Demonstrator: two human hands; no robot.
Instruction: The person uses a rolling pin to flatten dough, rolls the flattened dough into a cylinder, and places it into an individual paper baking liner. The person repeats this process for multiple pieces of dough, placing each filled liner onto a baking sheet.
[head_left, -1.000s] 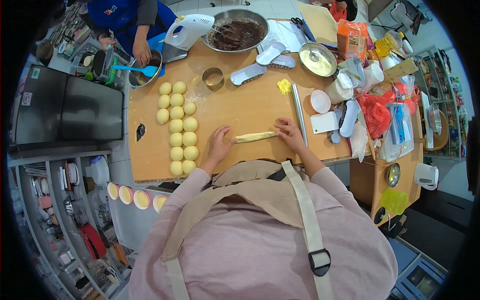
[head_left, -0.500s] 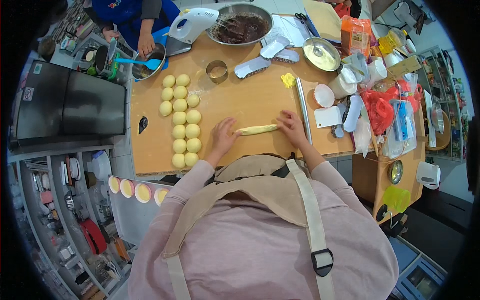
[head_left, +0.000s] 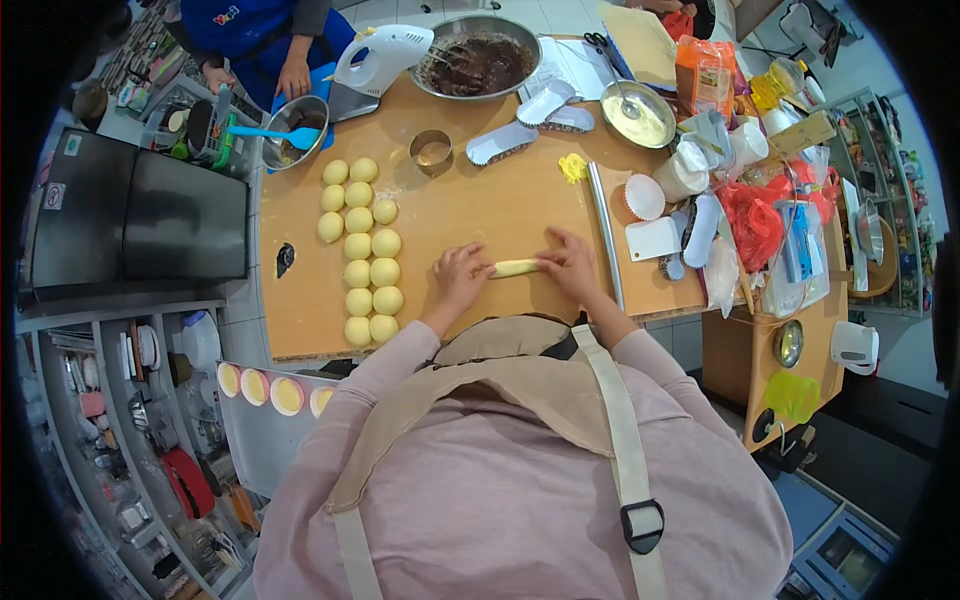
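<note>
Left hand: the left hand (head_left: pixel 462 272) lies palm down on the tabletop (head_left: pixel 480 205), fingers spread and resting on the left end of the dough roll (head_left: pixel 516 268); it presses rather than clenches
Right hand: the right hand (head_left: pixel 568 262) lies flat over the right end of the same roll, fingers pointing toward the left hand, not clasped around it
Dough roll: a short pale yellow log, lying crosswise on the wooden tabletop between the two hands, near the edge closest to the person, only its middle showing
Dough balls: two rows of round yellow dough balls (head_left: pixel 360 246) run from the far side toward the near edge, to the left of the left hand and apart from it
Rolling pin: a slim metal rolling pin (head_left: pixel 604 232) lies lengthwise just right of the right hand
Ring cutter: a round metal ring cutter (head_left: pixel 431 151) stands beyond the hands, near the top of the dough rows
Far side: a large metal bowl of dark batter (head_left: pixel 477 62) with a white hand mixer (head_left: pixel 388 52) leaning in at its left; a smaller metal bowl of pale cream (head_left: pixel 637 112) to the right
Co-worker: another person's hand (head_left: pixel 293 79) in a blue apron rests by a small steel bowl (head_left: pixel 296 130) holding a blue spatula (head_left: pixel 272 133)
Right edge: a white scraper (head_left: pixel 652 238), paper baking cups (head_left: pixel 644 196) and a red bag (head_left: pixel 754 218) crowd together
</note>
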